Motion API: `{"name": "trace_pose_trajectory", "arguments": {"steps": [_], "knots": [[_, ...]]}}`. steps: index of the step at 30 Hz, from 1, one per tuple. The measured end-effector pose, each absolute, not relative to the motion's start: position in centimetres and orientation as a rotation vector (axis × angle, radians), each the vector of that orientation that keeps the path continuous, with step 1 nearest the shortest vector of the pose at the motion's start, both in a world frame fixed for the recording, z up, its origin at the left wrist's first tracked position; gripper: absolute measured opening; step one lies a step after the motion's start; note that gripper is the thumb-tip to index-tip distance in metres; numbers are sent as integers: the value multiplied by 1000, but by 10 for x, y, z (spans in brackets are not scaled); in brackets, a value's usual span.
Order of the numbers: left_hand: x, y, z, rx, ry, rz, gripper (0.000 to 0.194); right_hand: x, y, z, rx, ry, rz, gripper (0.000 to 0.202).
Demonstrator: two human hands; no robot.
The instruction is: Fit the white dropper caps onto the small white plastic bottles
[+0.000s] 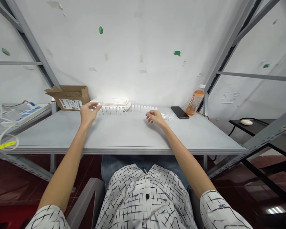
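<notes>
At the left end of a row of small white bottles (pixel 112 111), my left hand (pixel 88 113) pinches a small white bottle by its top. My right hand (pixel 155 117) hovers over the table (pixel 124 133), its fingers loosely curled and apart, with nothing visible in them. Just behind it stands a second row of white bottles (pixel 140 108). Small clear and white pieces (pixel 167 117) lie in a loose pile to the right of my right hand.
An open cardboard box (pixel 70 98) stands at the back left, beside stacked papers (pixel 114 102). A black phone (pixel 180 112) and an orange drink bottle (pixel 195 101) are at the back right. Grey metal posts (pixel 206 103) flank the table.
</notes>
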State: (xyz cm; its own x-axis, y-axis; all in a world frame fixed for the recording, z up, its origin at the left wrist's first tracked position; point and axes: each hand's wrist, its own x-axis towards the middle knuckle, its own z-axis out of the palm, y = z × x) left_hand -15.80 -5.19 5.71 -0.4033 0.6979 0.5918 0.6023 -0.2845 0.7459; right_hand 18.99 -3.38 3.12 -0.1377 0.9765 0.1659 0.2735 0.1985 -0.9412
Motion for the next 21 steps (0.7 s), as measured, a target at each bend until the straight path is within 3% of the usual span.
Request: {"name": "trace_pose_trajectory", "arguments": {"steps": [5,10,16,21], "knots": [[-193,-54,43,1592,2083,1745,16,189,-36,32,-1232,-1602,993,14],[-202,-53,34,1536,2142,1669,26,190,-37,33,-1237,-1619,970,17],[-200,-56,34,1576,2206,1558,8,190,-35,29,-1253,-1667,938,14],[-204,-54,30,1642,2372,1393,6,191,-33,26,-1261,-1709,918,14]]}}
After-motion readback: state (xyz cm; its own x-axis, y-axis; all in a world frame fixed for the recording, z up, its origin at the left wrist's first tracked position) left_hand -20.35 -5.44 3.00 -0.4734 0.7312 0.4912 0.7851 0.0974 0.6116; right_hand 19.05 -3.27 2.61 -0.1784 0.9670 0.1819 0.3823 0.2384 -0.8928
